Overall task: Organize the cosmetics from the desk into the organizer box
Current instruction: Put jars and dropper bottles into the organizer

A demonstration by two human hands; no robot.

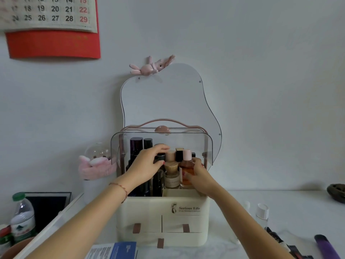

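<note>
Organizer box (141, 212): cream plastic case with rounded corners, standing on the desk against the wall; small drawers with brown pull tabs in front, a "Serious Life" print on the upper right
Lid (207, 144): clear smoky plastic, curved, swung up over the open top compartment; a pink carry handle (162, 121) arches behind it
Left hand (149, 161): reaches into the top compartment, fingers curled over the cap of a dark bottle (160, 157); a thin beaded bracelet (119, 187) circles the wrist
Right hand (198, 174): wraps the side of an amber glass bottle (184, 169) with a pale pink cap, standing upright at the right of the compartment
Hands: apart, each clamped on its own bottle
Inside the box: tall dark cylinders (137, 144) at the back left, a squat clear jar with a wooden-looking stopper (171, 176) in the middle, just beside the amber bottle, a black square cap (179, 154) behind it
Mirror (168, 101): wavy frameless pane leaning on the wall behind the box, a pink plush rabbit (152, 66) lying on its top edge
Left of the box: a fluffy pink item under a clear dome (97, 161); further left a plastic water bottle with green cap (22, 215) and a dark frame (48, 204)
Desk (280, 206): white, faintly marbled; on the right a clear bottle with white cap (262, 214), dark tubes (280, 240) and a purple stick-shaped item (326, 247) lie well apart from the box
Front edge: a blue and white carton (115, 250), touching the box base or just short of it, cannot tell
Wall: a calendar on red backing (52, 25) at upper left
Far right: a dark round dish (337, 193), partly cut off
</note>
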